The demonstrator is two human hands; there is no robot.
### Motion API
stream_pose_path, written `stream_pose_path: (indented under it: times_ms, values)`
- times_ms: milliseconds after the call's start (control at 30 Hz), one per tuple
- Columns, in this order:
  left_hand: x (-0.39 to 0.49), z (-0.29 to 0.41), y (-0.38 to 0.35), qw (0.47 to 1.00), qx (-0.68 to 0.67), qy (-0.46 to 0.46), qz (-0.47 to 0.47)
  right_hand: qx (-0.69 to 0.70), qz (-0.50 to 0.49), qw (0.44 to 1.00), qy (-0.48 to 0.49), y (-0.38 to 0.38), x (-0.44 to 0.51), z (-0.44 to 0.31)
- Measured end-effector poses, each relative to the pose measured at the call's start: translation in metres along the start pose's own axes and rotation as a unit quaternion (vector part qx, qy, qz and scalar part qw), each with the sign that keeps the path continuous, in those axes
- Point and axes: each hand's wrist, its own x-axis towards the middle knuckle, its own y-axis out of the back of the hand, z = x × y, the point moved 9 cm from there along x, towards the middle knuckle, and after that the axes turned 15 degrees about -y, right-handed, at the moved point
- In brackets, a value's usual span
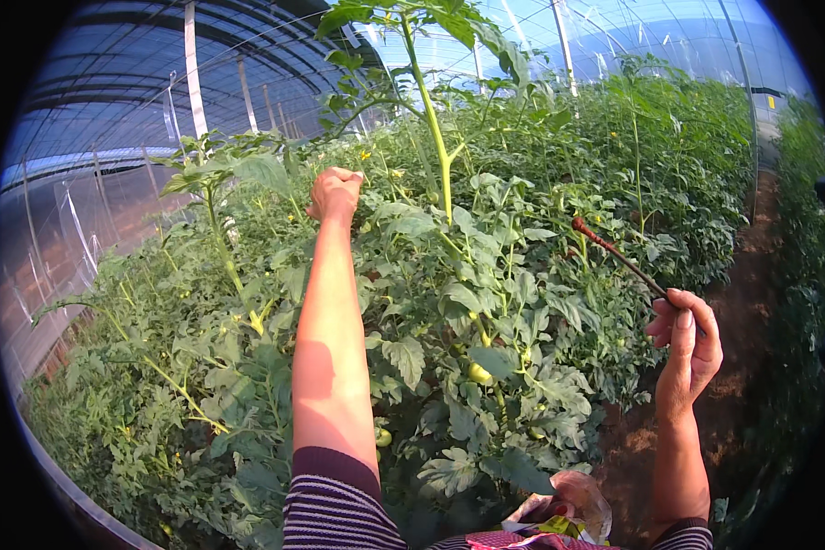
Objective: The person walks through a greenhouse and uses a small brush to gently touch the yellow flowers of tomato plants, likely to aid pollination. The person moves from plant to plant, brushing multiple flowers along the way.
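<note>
My left hand [335, 194] reaches far forward among the tomato leaves, its back towards me and its fingers curled. The fingertips are hidden, so whether they hold a stem or flower cannot be made out. Between the thumb and fingers of my right hand [691, 344] is a thin dark stick [625, 263], its reddish-brown, thickened tip [578, 224] pointing up and left. That tip is in front of tomato foliage at the right. A tall tomato stem [445, 180] rises to the right of my left hand. Small yellow flowers [365, 156] show just beyond that hand.
Green tomatoes [480, 373] hang low on the plant before me. A bare soil path [753, 275] runs along the right. White posts [194, 75] stand beneath the plastic greenhouse roof. At my waist are a clear plastic bag [584, 498] and red checked cloth [515, 540].
</note>
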Motion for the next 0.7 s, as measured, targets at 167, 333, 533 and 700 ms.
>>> stream_pose_path:
  times_ms: [167, 333, 533, 700]
  values:
    - [0.033, -0.039, -0.045, 0.98, -0.195, -0.026, -0.011, 0.014, -0.034, 0.999, 0.009, -0.038, 0.033, 0.016]
    - [0.029, -0.012, -0.053, 0.923, -0.381, -0.049, -0.017, 0.063, -0.097, 0.993, 0.002, -0.098, 0.068, 0.029]
    - [0.034, -0.014, -0.063, 0.908, -0.41, -0.07, -0.045, 0.125, -0.192, 0.973, -0.01, -0.183, 0.104, 0.034]
    - [0.04, -0.025, -0.07, 0.889, -0.451, -0.079, 0.009, 0.12, -0.2, 0.971, 0.051, -0.231, 0.123, 0.04]
